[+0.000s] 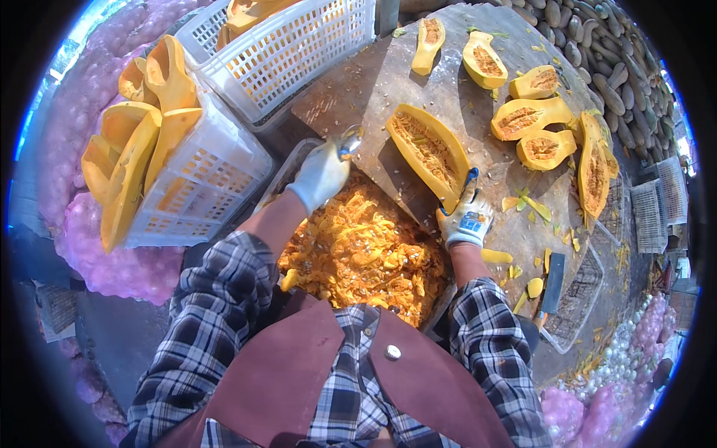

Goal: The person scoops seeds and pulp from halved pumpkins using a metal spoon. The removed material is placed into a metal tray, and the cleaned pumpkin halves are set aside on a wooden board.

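Note:
My left hand (322,172), in a white work glove, is closed on a shiny metal spoon (352,141) over the board's near left edge. My right hand (466,218), in a white glove with blue fingertips, grips the near end of a halved squash (430,151) with seeds and fibres in its hollow. The squash lies cut side up on the wooden board (358,106). Below both hands, a tub holds a heap of orange squash pulp and seeds (364,241). More squash halves (526,117) lie cut side up at the board's right.
White plastic crates (196,185) of hollowed squash pieces stand at left and top left (291,61). A cleaver (553,283) lies at the board's right edge, near peel scraps (535,207). Whole squashes (610,89) are piled at upper right. Pink mesh sacks (117,257) lie at left.

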